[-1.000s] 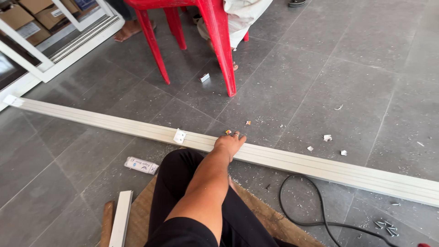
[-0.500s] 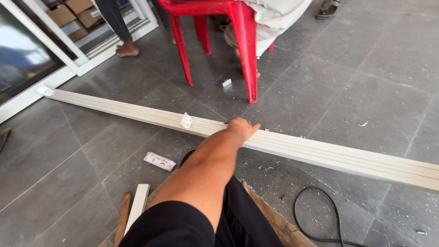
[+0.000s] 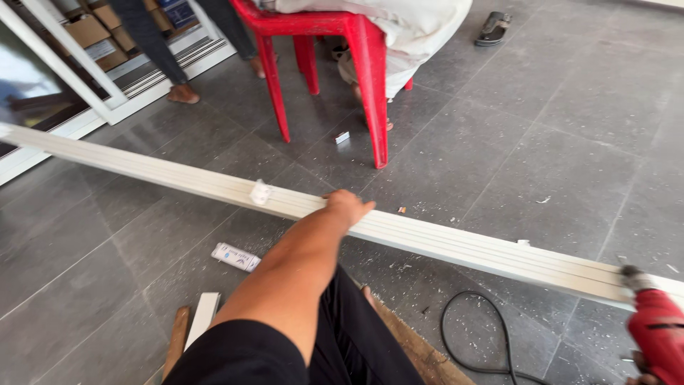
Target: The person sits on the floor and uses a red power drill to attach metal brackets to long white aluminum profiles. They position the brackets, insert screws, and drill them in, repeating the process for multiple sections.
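White rail [image 3: 442, 239], long and grooved, lies across the grey tile floor [image 3: 570, 128] from the far left edge to the lower right corner, running slightly downhill to the right. Left hand [image 3: 348, 207] rests on top of it near its middle, fingers [image 3: 363, 207] curled over the far edge and closed on the rail; arm stretched out straight from a black sleeve.

Small white clip [image 3: 261, 192] sits on the rail just to the left of that hand, apart from it.

Right hand barely in view at the bottom right corner, behind a red drill [image 3: 659, 335]; cannot tell how its fingers stand. Drill's nose [image 3: 633, 278] meets the rail's right end.

Black cable [image 3: 474, 335] loops on the floor on the near side of the rail, among white chips. Wooden board [image 3: 413, 349] under the person's dark-trousered leg. White tube [image 3: 236, 257] lies flat on the floor just on the near side of the rail, left of the arm. Short white offcut [image 3: 201, 319] and a brown strip of wood [image 3: 176, 341] lie side by side near the bottom edge.

Beyond the rail: red plastic chair [image 3: 363, 78] with white cloth [image 3: 399, 28] draped over it. Another person's legs [image 3: 160, 50] stand at the upper left by a white door frame [image 3: 78, 71], cardboard boxes [image 3: 89, 30] behind. Dark sandal [image 3: 493, 28] at top, well apart.
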